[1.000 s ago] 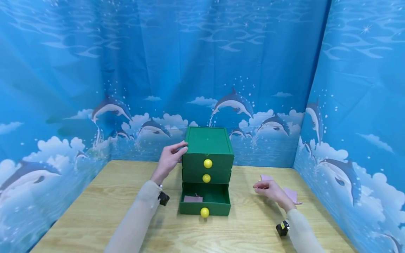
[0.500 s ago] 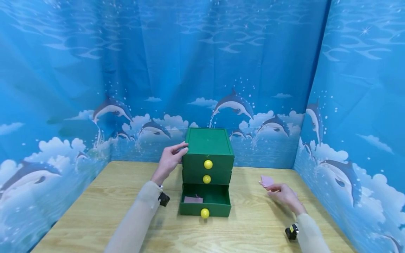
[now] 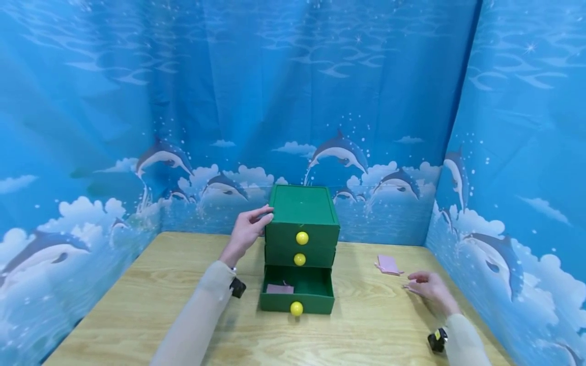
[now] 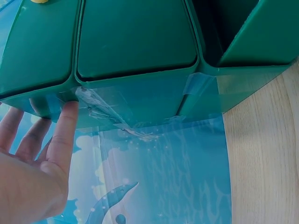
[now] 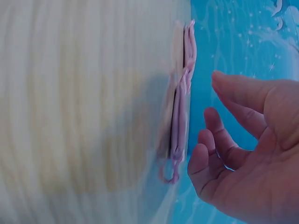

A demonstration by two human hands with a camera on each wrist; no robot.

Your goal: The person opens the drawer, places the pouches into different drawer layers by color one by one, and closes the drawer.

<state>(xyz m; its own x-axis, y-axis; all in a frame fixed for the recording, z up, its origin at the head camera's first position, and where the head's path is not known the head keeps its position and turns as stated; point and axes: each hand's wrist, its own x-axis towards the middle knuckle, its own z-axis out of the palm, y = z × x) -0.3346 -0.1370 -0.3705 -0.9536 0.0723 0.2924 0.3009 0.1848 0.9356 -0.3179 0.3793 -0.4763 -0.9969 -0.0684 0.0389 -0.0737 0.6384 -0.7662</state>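
My left hand [image 3: 247, 231] rests its straight fingers against the left side of a green drawer box [image 3: 303, 203] with yellow knobs. In the left wrist view, the fingertips touch the box's side wall near its top. On the right, my right hand [image 3: 432, 291] hovers low over a small pink drawstring pouch [image 5: 178, 119] lying flat, mostly hidden under the hand in the head view. Its fingers are loosely bent, thumb and fingertips apart, holding nothing. Another pink pouch [image 3: 388, 265] lies just beyond to the left. A third pink pouch [image 3: 280, 288] sits inside the pulled-out bottom drawer [image 3: 316, 303].
The upper two drawers are closed, with yellow knobs [image 3: 301, 238] facing front. Everything stands on a light wooden table [image 3: 361, 330]. Blue dolphin-printed curtains [image 3: 293, 101] hang along the back and both sides.
My right hand has moved rightward from beside the left pouch to over the right one, uncovering the left pouch. My left hand and the drawer box stay in place.
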